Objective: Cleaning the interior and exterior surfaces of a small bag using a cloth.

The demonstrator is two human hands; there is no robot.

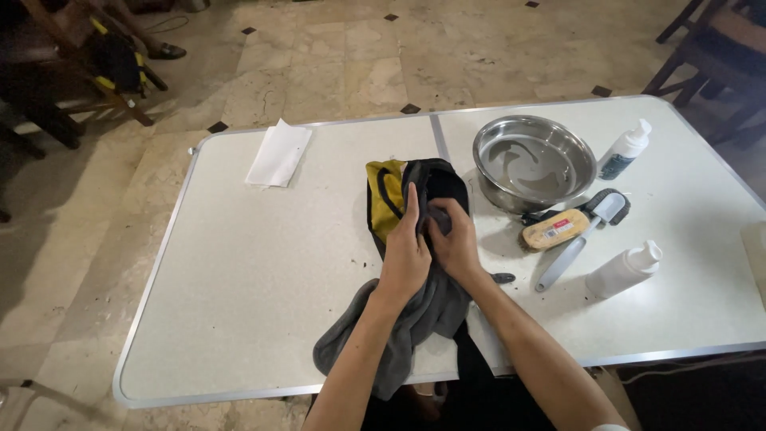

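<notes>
The left hand lies flat with the fingers stretched along the side of a black and yellow bag, pressing on it and steadying it, while the right hand is closed around a fold of a grey cloth and holds it against the black part of the bag. The two hands are touching each other at the thumbs. The bag rests near the middle of a white folding table, with its yellow part turned to the person's left. The grey cloth runs from under the hands down toward the person and hangs a little over the near edge of the table. Just beside the bag on the right stands a steel bowl with some water in it. In front of the bowl lie a wooden brush and a grey-handled brush, which cross each other. A white spray bottle stands behind them near the bowl, and another white bottle lies on its side nearer to the person. A white folded paper lies well apart, at the far left part of the table. Wooden chairs stand on the tiled floor around.
</notes>
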